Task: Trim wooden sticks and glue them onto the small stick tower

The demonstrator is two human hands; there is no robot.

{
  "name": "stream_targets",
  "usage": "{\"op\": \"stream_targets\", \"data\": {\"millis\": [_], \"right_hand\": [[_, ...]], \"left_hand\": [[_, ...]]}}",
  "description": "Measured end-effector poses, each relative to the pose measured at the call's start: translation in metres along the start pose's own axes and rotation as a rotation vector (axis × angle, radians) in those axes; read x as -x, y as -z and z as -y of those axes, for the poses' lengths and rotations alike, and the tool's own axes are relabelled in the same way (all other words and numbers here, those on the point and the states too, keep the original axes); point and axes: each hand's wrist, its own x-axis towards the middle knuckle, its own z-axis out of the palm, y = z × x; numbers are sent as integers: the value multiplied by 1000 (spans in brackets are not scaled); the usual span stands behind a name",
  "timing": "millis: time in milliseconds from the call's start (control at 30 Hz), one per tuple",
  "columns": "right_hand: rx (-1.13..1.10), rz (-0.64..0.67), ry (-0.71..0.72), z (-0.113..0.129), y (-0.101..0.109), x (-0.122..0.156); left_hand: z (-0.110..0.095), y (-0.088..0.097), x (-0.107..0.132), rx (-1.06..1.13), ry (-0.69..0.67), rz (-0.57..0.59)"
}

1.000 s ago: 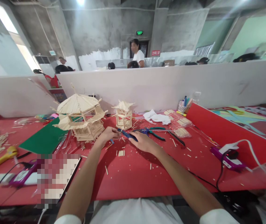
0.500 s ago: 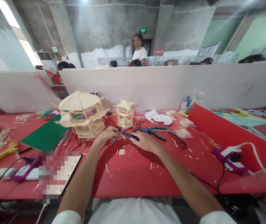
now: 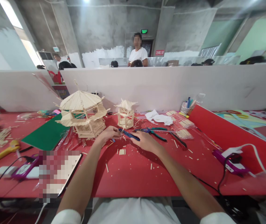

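Note:
My right hand (image 3: 144,141) is wrapped round a pair of blue pliers (image 3: 129,134), whose jaws point left toward my left hand. The fingers of my left hand (image 3: 110,133) are pinched together beside the jaws; what they hold is too small to make out. Just behind the pliers stands a small wooden-stick pavilion (image 3: 125,116). To the left of it is a larger stick pavilion (image 3: 82,115) with two roof tiers. A short row of cut sticks (image 3: 122,151) lies in front of my hands, with scraps scattered around it.
Green-handled pliers (image 3: 158,135) and crumpled white tissue (image 3: 158,117) lie right of my hands. A green board (image 3: 41,135), yellow glue gun (image 3: 4,151) and blurred-out tablet (image 3: 69,174) are at left. A red board (image 3: 228,140) and purple power strip (image 3: 231,161) are at right.
My hands and the pliers keep nearly the same place. The view has shifted very slightly, and the standing person in the background has turned a little.

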Motion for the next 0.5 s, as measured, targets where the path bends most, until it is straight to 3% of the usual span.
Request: {"op": "stream_targets", "data": {"millis": [500], "right_hand": [[-6, -29, -2, -8, -4, -2]], "left_hand": [[0, -1, -1, 6, -5, -25]]}}
